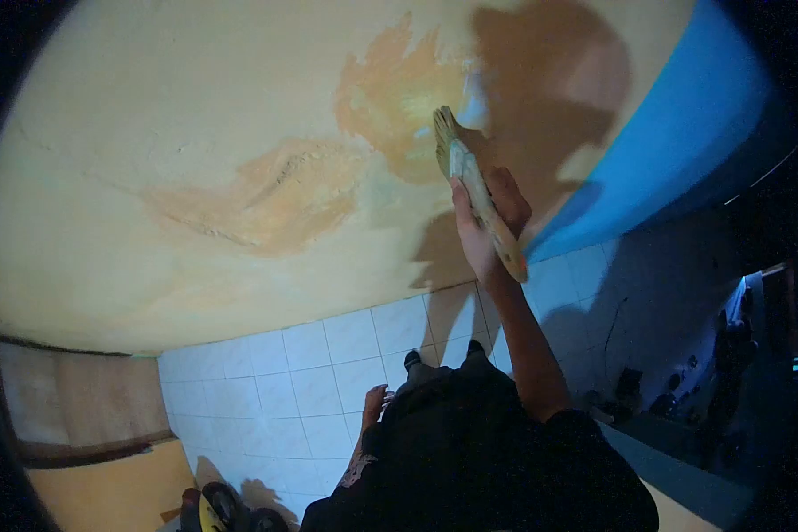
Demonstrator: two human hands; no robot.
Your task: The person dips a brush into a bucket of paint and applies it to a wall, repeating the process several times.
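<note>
My right hand (481, 226) is wrapped round the handle of a wide, flat paintbrush (479, 191). The worn, paint-marked handle points down toward my forearm, and the splayed bristles are at the wall (266, 97). Around the bristle tips is an orange-tan patch (381, 97) with wet, shiny spots. A second orange patch (284, 199), cracked and rough, lies to the left on the cream surface. My left hand (376, 403) hangs low beside my dark clothing; its fingers are small and dim, and I cannot tell whether they hold anything.
A blue-painted band (665, 133) borders the cream wall on the right. White floor tiles (310, 363) run along its foot. At the lower left are a brown wooden panel (80, 395) and some black and yellow items (217, 510). Dark clutter (629, 386) lies at the right.
</note>
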